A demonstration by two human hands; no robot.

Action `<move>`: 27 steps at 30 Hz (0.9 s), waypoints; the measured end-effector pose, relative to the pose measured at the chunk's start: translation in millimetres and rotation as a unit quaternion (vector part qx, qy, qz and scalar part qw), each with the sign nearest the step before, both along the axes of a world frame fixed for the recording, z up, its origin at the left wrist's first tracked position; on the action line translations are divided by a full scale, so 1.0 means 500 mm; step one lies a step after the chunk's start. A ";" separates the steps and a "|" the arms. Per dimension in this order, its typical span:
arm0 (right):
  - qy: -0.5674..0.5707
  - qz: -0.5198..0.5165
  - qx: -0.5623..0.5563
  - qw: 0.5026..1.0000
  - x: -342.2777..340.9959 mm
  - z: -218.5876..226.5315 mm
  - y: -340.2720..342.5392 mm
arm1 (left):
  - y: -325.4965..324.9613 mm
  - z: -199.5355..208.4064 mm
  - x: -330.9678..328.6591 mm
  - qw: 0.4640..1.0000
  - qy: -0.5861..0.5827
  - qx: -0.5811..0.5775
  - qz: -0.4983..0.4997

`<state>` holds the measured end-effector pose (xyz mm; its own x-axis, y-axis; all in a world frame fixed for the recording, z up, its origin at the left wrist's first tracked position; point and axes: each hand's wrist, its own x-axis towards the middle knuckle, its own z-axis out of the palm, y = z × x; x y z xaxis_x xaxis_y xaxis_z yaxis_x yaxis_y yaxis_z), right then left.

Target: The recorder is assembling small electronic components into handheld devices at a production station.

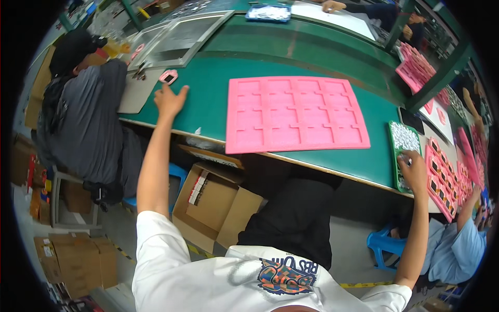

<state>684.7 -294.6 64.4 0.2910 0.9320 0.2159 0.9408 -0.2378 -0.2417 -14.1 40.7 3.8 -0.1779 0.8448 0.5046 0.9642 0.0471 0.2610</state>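
My left hand (pixel 170 101) reaches out over the green table with thumb and fingers apart. Just beyond its fingertips lies a small pink piece with a dark square window (pixel 168 77); whether they touch, I cannot tell. On the right, my right hand (pixel 414 174) is at a green tray (pixel 393 177) that holds many small white parts (pixel 405 136). Its fingers are pinched together, and what is between them is too small to name. A pink foam tray with rows of square recesses (pixel 297 114) lies between my hands, with no pieces in it.
A person in grey (pixel 96 125) sits at the left, and one in light blue (pixel 457 255) at the right. Pink trays filled with dark-windowed pieces (pixel 441 179) lie beyond the green tray. Metal frames (pixel 182 39) and a blue tray (pixel 268 13) stand farther back; an open carton (pixel 213 205) is below.
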 end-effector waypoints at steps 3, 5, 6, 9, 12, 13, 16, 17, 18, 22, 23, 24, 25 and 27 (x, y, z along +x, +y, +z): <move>-0.002 -0.014 -0.003 1.000 0.024 -0.019 -0.023 | 0.114 -0.020 -0.030 0.998 -0.029 -0.054 -0.029; 0.007 -0.033 -0.001 0.999 0.012 -0.005 -0.013 | 0.168 -0.012 -0.015 0.992 -0.032 -0.118 -0.018; 0.011 -0.006 0.001 1.000 0.000 -0.006 0.007 | 0.183 -0.023 -0.083 0.996 -0.017 -0.080 0.041; 0.031 0.002 -0.018 0.999 -0.011 0.000 0.011 | 0.225 -0.038 -0.153 0.991 0.063 -0.082 0.082; 0.021 0.000 -0.015 1.000 0.013 -0.004 -0.011 | 0.261 -0.063 -0.137 0.993 0.071 -0.095 0.022; 0.035 -0.010 -0.023 0.999 0.018 0.002 -0.017 | 0.269 -0.064 -0.120 0.992 0.074 -0.096 0.013; 0.080 -0.016 -0.044 0.996 0.017 0.011 -0.013 | 0.264 -0.063 -0.120 0.991 0.086 -0.097 0.010; 0.081 -0.017 -0.046 0.996 0.019 0.009 -0.016 | 0.256 -0.059 -0.124 0.991 0.089 -0.100 0.012; 0.085 -0.014 -0.040 0.995 0.020 0.006 -0.017 | 0.251 -0.052 -0.128 0.990 0.092 -0.102 0.016; 0.095 0.009 -0.013 0.995 0.032 0.008 0.000 | 0.212 -0.018 -0.142 0.989 0.097 -0.102 0.037; 0.088 0.010 0.008 0.996 0.040 0.010 -0.004 | 0.188 -0.018 -0.087 0.994 0.066 -0.093 0.002; 0.084 0.014 0.030 0.996 0.042 0.010 -0.006 | 0.167 -0.015 -0.059 0.995 0.038 -0.082 -0.030; 0.079 0.018 0.052 0.995 0.045 0.009 -0.005 | 0.144 -0.004 -0.037 0.995 0.010 -0.071 -0.063; 0.092 -0.015 0.072 0.993 0.049 0.015 0.013 | 0.104 0.023 -0.013 0.990 -0.042 -0.048 -0.124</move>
<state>709.5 -288.3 71.9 0.3651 0.8857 0.2867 0.8708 -0.2160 -0.4417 -20.6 92.5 15.3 0.0036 0.9114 0.4115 0.9240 -0.1604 0.3472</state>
